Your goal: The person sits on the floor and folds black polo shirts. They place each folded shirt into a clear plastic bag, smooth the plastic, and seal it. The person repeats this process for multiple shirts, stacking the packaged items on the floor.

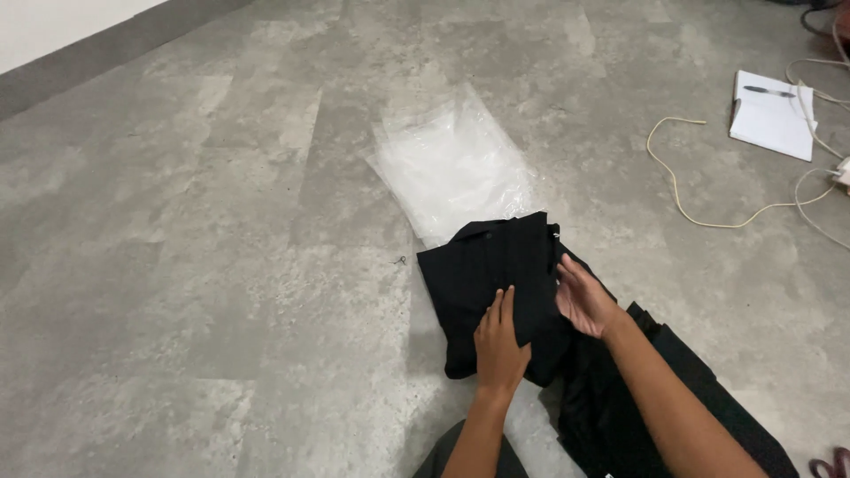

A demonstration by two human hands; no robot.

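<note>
A folded black shirt [496, 265] lies on the grey floor, its collar end resting on a clear plastic bag [452, 164]. My left hand [498, 341] lies flat on the shirt's near part, fingers together and pointing away from me. Along the shirt's right edge my right hand [582, 299] is held open, palm turned left, touching the fabric. More black cloth [637, 407] lies under my right forearm, to the right of the folded shirt.
A white notebook [772, 113] with a pen on it lies at the far right. Cream and white cables [708, 217] loop across the floor beside it. A grey skirting and white wall [62, 31] run along the far left.
</note>
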